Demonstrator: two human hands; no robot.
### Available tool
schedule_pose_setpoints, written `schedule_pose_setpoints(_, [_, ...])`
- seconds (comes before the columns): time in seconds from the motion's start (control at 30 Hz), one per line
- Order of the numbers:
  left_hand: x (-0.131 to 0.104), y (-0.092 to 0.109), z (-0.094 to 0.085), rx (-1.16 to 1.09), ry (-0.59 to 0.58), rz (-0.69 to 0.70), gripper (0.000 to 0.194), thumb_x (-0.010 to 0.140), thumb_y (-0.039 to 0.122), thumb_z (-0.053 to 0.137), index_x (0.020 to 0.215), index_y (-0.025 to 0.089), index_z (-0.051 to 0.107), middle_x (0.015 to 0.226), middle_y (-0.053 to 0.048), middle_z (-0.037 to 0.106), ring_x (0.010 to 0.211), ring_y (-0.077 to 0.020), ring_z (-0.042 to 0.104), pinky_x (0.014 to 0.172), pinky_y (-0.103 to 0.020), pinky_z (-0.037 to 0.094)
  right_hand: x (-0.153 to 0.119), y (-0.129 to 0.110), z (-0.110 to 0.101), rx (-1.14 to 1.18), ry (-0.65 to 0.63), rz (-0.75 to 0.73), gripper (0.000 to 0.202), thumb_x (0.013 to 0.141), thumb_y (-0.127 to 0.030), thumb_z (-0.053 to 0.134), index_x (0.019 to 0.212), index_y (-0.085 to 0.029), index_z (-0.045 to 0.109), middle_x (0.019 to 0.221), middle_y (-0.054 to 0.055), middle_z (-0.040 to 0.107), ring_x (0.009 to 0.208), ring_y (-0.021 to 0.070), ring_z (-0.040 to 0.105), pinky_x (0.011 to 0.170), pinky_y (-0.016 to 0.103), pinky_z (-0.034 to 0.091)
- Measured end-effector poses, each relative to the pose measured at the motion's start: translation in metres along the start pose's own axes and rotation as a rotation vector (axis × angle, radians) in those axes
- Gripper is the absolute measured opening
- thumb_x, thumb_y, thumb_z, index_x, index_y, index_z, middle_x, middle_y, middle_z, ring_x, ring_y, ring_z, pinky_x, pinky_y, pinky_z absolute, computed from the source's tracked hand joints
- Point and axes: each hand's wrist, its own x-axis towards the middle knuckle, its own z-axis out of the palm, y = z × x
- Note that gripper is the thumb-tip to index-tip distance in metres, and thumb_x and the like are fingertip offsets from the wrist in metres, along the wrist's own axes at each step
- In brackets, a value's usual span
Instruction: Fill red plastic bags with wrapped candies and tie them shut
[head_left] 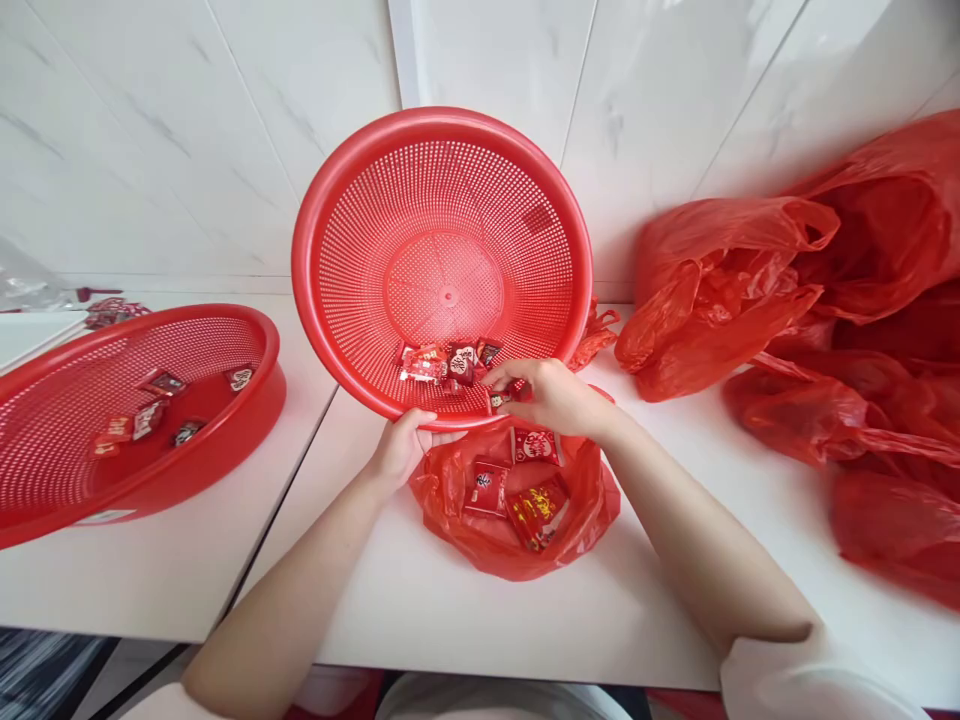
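Observation:
A red perforated plastic basket [448, 190] is tilted toward me, its back against the wall. My left hand [405, 450] grips its lower rim, thumb on top and fingers underneath. Inside, several small wrapped candies [424, 366] have gathered at the low side. My right hand [551, 398] reaches over the rim with curled fingers around a small red wrapped candy [497, 401]. Right below the rim, an open red plastic bag [517, 565] holds several red packets [487, 488], one of them with yellow print; its far edge is partly hidden by the basket and my right hand.
At left stands a second red basket [259, 400] with a few wrapped candies [150, 418] in it. Several red plastic bags [727, 290] crowd the right side of the white table [585, 630]. A tiled wall [495, 60] rises behind. More red packets [112, 311] lie at the far left.

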Motion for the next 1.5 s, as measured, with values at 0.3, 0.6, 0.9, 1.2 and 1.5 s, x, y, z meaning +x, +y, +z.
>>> schedule_pose_setpoints(0.3, [0.002, -0.004, -0.003, -0.01, -0.008, -0.021, 0.032, 0.076, 0.014, 0.055, 0.104, 0.008, 0.068, 0.108, -0.013, 0.071, 0.11, -0.0308, 0.062, 0.097, -0.05, 0.048, 0.0, -0.011, -0.009, -0.044, 0.005, 0.042, 0.027, 0.091, -0.038, 0.052, 0.086, -0.018, 0.069, 0.082, 0.001, 0.071, 0.072, 0.0142, 0.063, 0.071, 0.027, 0.047])
schedule_pose_setpoints(0.6, [-0.004, -0.009, -0.002, 0.03, -0.052, -0.085, 0.034, 0.075, 0.014, 0.057, 0.108, 0.01, 0.066, 0.109, -0.012, 0.07, 0.109, -0.0318, 0.062, 0.095, -0.053, 0.05, 0.009, 0.004, 0.036, -0.078, -0.146, -0.108, 0.04, 0.091, -0.03, 0.051, 0.13, -0.019, 0.053, 0.123, 0.012, 0.062, 0.109, 0.0222, 0.06, 0.095, 0.037, 0.045])
schedule_pose_setpoints(0.9, [-0.001, -0.006, 0.002, 0.037, -0.03, -0.07, 0.033, 0.074, 0.015, 0.056, 0.103, 0.007, 0.068, 0.108, -0.014, 0.07, 0.111, -0.0323, 0.061, 0.098, -0.052, 0.047, -0.002, -0.013, -0.016, 0.161, -0.369, 0.046, 0.031, 0.091, -0.043, 0.051, 0.093, -0.017, 0.066, 0.079, 0.001, 0.069, 0.069, 0.0138, 0.062, 0.065, 0.025, 0.047])
schedule_pose_setpoints(1.2, [-0.007, -0.009, 0.003, 0.075, -0.076, -0.086, 0.032, 0.074, 0.016, 0.058, 0.103, 0.009, 0.069, 0.111, -0.014, 0.07, 0.112, -0.0341, 0.06, 0.095, -0.052, 0.05, 0.009, 0.009, 0.032, -0.239, 0.208, 0.221, 0.047, 0.089, -0.038, 0.053, 0.13, -0.015, 0.045, 0.119, 0.016, 0.062, 0.11, 0.0278, 0.059, 0.09, 0.041, 0.047])
schedule_pose_setpoints(1.5, [-0.009, -0.01, 0.005, 0.123, -0.054, -0.083, 0.031, 0.072, 0.017, 0.061, 0.101, 0.009, 0.07, 0.107, -0.014, 0.071, 0.111, -0.036, 0.06, 0.092, -0.054, 0.05, 0.014, 0.017, 0.033, 0.031, 0.254, 0.203, 0.032, 0.083, -0.022, 0.06, 0.114, -0.02, 0.056, 0.088, 0.004, 0.071, 0.078, 0.017, 0.067, 0.079, 0.032, 0.051])
